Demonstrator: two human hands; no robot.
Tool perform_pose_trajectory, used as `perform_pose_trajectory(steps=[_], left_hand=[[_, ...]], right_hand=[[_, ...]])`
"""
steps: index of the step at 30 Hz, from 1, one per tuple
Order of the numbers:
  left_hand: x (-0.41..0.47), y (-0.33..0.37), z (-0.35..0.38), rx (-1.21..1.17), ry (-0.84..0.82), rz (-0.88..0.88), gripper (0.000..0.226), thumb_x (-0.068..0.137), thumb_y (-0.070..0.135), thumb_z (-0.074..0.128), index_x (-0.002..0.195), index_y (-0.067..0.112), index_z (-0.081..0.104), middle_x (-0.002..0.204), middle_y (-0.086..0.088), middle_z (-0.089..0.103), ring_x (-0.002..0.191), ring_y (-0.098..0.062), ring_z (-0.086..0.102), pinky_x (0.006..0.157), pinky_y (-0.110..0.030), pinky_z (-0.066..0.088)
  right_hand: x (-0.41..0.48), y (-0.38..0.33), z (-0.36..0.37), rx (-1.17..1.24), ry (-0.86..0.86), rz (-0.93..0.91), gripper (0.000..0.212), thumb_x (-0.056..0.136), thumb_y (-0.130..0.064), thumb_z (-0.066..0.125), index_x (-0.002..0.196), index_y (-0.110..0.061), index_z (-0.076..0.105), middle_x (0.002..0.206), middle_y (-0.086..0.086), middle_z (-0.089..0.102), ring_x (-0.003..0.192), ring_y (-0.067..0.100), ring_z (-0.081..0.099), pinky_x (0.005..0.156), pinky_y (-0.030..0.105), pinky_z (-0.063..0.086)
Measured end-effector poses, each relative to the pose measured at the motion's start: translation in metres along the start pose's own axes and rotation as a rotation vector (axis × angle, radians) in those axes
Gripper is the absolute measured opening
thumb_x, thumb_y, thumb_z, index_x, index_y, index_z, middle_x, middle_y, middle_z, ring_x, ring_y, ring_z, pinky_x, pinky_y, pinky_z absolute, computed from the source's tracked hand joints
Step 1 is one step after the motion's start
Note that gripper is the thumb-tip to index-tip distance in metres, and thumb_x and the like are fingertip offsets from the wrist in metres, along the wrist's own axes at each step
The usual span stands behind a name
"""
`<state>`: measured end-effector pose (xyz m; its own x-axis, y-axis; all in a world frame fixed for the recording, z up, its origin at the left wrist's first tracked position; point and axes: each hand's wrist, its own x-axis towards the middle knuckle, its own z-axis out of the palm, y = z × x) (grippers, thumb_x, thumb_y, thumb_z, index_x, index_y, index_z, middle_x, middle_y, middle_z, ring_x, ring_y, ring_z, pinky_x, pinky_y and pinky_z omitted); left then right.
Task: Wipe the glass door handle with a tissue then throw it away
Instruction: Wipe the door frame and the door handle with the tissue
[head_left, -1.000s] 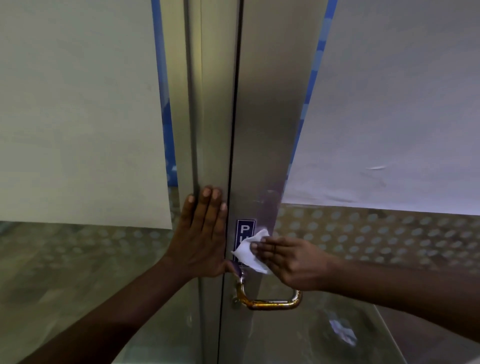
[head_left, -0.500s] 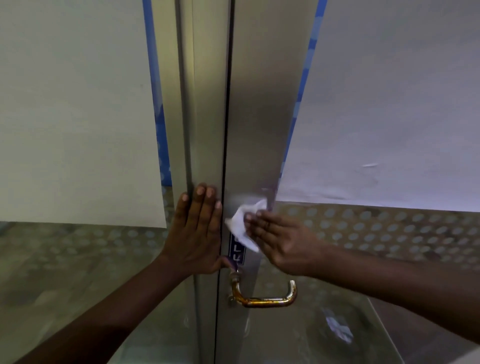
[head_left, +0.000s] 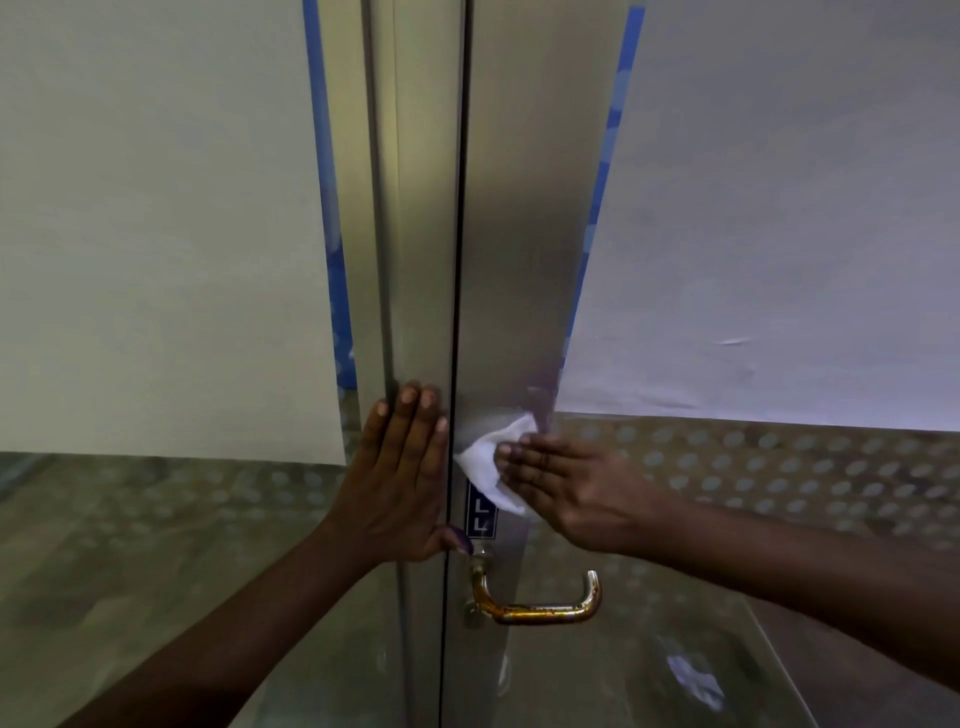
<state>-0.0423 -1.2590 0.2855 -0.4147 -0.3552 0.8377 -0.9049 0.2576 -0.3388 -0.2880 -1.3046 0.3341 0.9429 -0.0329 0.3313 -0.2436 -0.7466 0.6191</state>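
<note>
The left hand (head_left: 402, 475) lies flat and open, fingers together pointing to twelve o'clock, pressed on the brushed-metal frame post (head_left: 415, 260) just left of the dark door seam; it holds nothing and seems to be bracing the door. The right hand (head_left: 563, 483) is also spread flat, its fingertips (head_left: 511, 452) pinning a crumpled white paper tissue (head_left: 491, 467) against the silvery metal stile of the glass door (head_left: 524, 234). The tissue sits just above a small blue push-pull label (head_left: 480, 514), partly covering its top.

The curved brass-coloured lever handle (head_left: 540, 605), tarnished with rusty patches, lies at about six o'clock from the tissue, apart from it and untouched by either hand. So the wiping, as I judge it, is on the plate above rather than on the handle itself.

To do this step well, the right hand should slide toward six o'clock, then wrap the tissue around the lever instead of pressing flat, since a round bar needs a closed grip. Rub along its length and around the bend near the spindle, where grime looks thickest. Keep the left hand braced so the door does not swing. No bin is in sight.
</note>
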Motion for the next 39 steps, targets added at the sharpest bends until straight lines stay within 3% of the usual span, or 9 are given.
perform_pose_trajectory(steps=[4, 9, 15, 20, 24, 28, 31, 35, 39], left_hand=[[-0.003, 0.005, 0.000, -0.012, -0.003, -0.020, 0.105, 0.087, 0.077, 0.007, 0.152, -0.005, 0.007, 0.163, -0.024, -0.002, 0.151, -0.040, 0.003, 0.124, -0.052, 0.002], [-0.014, 0.009, 0.001, -0.031, -0.024, -0.016, 0.105, 0.088, 0.078, 0.007, 0.153, -0.005, 0.006, 0.164, -0.023, -0.003, 0.151, -0.040, 0.002, 0.124, -0.051, 0.003], [-0.024, 0.012, 0.004, -0.011, -0.056, -0.005, 0.105, 0.089, 0.078, 0.007, 0.153, -0.005, 0.005, 0.163, -0.024, -0.002, 0.152, -0.039, 0.002, 0.124, -0.050, 0.003], [-0.033, 0.007, 0.004, 0.012, -0.058, 0.009, 0.104, 0.090, 0.078, 0.006, 0.153, -0.005, 0.005, 0.163, -0.024, -0.004, 0.152, -0.039, 0.000, 0.125, -0.049, 0.003], [-0.043, 0.005, 0.000, -0.001, -0.052, 0.013, 0.105, 0.090, 0.078, 0.008, 0.153, -0.004, 0.005, 0.163, -0.024, -0.004, 0.152, -0.039, 0.000, 0.125, -0.049, 0.003], [-0.046, 0.000, -0.001, 0.017, -0.022, 0.001, 0.100, 0.093, 0.075, 0.011, 0.154, -0.004, 0.006, 0.164, -0.022, -0.002, 0.152, -0.036, 0.000, 0.125, -0.047, 0.002], [-0.045, -0.006, -0.003, 0.041, 0.011, 0.021, 0.097, 0.095, 0.073, 0.018, 0.154, -0.003, 0.007, 0.164, -0.021, -0.002, 0.153, -0.034, 0.000, 0.125, -0.046, 0.001], [-0.042, -0.006, -0.002, 0.054, 0.030, 0.070, 0.092, 0.097, 0.068, 0.019, 0.153, -0.004, 0.008, 0.164, -0.021, -0.002, 0.153, -0.034, 0.000, 0.125, -0.045, 0.002], [-0.039, -0.001, 0.002, 0.047, 0.032, 0.098, 0.089, 0.098, 0.065, 0.019, 0.153, -0.005, 0.007, 0.164, -0.022, -0.003, 0.153, -0.034, 0.000, 0.125, -0.045, 0.003]], right_hand=[[0.005, 0.000, 0.006, -0.010, 0.163, 0.086, 0.031, 0.096, -0.005, 0.048, 0.124, 0.006, 0.057, 0.132, 0.023, 0.055, 0.131, 0.033, 0.045, 0.108, 0.046, 0.037], [-0.024, -0.018, 0.009, -0.032, -0.116, -0.147, 0.030, 0.093, -0.017, 0.056, 0.120, -0.006, 0.065, 0.131, 0.012, 0.059, 0.125, 0.021, 0.053, 0.108, 0.036, 0.039], [0.012, 0.007, -0.005, -0.088, 0.223, 0.139, 0.033, 0.096, -0.005, 0.043, 0.125, 0.003, 0.058, 0.131, 0.022, 0.056, 0.129, 0.034, 0.046, 0.108, 0.047, 0.038], [-0.015, -0.038, -0.001, -0.047, -0.159, -0.004, 0.034, 0.083, -0.020, 0.066, 0.115, -0.007, 0.068, 0.121, 0.009, 0.066, 0.117, 0.018, 0.059, 0.105, 0.032, 0.042], [-0.002, -0.048, -0.019, 0.523, -0.253, 0.515, 0.021, 0.085, -0.012, 0.062, 0.102, -0.017, 0.073, 0.109, 0.003, 0.073, 0.102, 0.016, 0.066, 0.089, 0.033, 0.053], [-0.004, -0.053, -0.035, 1.665, 0.244, 1.499, 0.027, 0.097, -0.008, 0.048, 0.086, -0.001, 0.072, 0.079, 0.015, 0.074, 0.073, 0.030, 0.069, 0.074, 0.042, 0.054], [-0.014, -0.065, -0.043, 2.121, 0.421, 1.715, 0.029, 0.099, -0.012, 0.041, 0.101, 0.002, 0.067, 0.098, 0.023, 0.071, 0.080, 0.033, 0.069, 0.071, 0.039, 0.057], [-0.014, -0.080, -0.045, 2.187, 0.510, 1.709, 0.031, 0.098, -0.016, 0.040, 0.097, -0.002, 0.068, 0.087, 0.021, 0.072, 0.073, 0.032, 0.070, 0.059, 0.037, 0.057], [-0.003, -0.085, -0.034, 1.642, 0.544, 1.640, 0.034, 0.101, -0.018, 0.042, 0.095, -0.004, 0.072, 0.086, 0.020, 0.073, 0.074, 0.035, 0.067, 0.069, 0.044, 0.056]])
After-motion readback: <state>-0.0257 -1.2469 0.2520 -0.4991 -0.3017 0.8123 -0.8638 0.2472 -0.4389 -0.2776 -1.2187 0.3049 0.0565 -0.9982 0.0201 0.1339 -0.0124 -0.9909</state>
